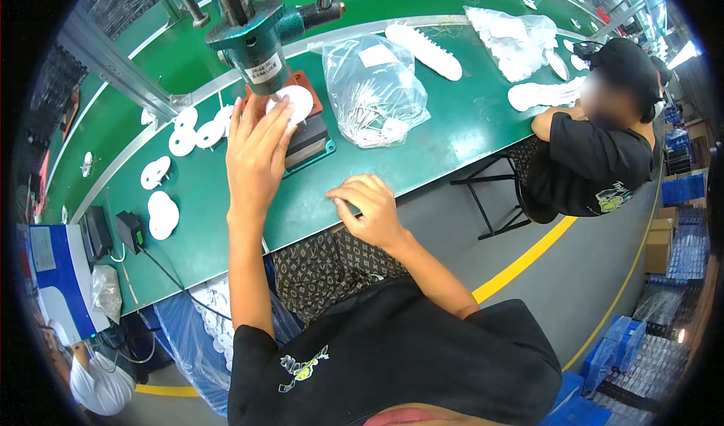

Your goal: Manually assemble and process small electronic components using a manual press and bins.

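My left hand [256, 147] reaches up to a green bench press [260, 56], its fingers on a round white plastic disc [299, 103]. The disc lies under the press head, above the orange-red top [311, 87] of the dark press base [308, 141]. The fingertips partly cover the disc. Near the front edge of the table, my right hand [371, 209] is held with curled fingers, thumb close to the forefinger. Whatever the right fingers hold, if anything, is too small to name. A clear plastic bag [373, 94] of thin white parts lies right of the press.
White discs [163, 215] lie along the left of the green table [452, 136]. Stacked white parts [426, 53] and another bag [516, 41] are farther right, where a co-worker [596, 139] sits. A black adapter [130, 230] and its cable are at left. Below hangs a blue bag [185, 343].
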Available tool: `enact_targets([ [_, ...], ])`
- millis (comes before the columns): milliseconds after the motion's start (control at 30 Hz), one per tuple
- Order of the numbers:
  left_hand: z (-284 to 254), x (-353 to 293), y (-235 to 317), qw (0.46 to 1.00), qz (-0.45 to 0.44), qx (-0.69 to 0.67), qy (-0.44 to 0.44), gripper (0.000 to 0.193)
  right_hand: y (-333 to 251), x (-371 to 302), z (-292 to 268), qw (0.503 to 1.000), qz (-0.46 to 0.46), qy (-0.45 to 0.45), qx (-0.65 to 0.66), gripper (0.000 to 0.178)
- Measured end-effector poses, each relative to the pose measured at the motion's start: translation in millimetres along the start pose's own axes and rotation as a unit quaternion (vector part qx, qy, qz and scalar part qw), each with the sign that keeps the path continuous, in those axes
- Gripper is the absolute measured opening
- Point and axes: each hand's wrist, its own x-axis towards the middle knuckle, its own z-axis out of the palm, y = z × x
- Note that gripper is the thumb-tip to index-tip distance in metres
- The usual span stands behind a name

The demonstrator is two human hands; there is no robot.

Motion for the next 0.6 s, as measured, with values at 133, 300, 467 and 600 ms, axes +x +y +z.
enact_targets([
  [133,4.9,3.3,-8.8,0.997,-0.047,-0.001,-0.066,0.03,4.8,-6.5,0.1,1.0,-0.013,0.011,0.006,0.012],
  [300,5.3,2.3,-7.3,0.999,-0.033,-0.012,-0.03,0.029,4.7,1.0,-5.2,0.998,0.017,-0.015,0.051,0.009],
  [467,-0.2,-3.7,-14.9,0.999,-0.033,0.005,0.025,0.026,1.1,-0.4,0.9,0.998,0.025,-0.02,0.057,0.007],
  [600,1.7,3.7,-13.4,0.995,-0.065,0.04,-0.059,0.039,-4.5,4.3,3.7,0.999,0.04,-0.019,0.025,0.009],
])
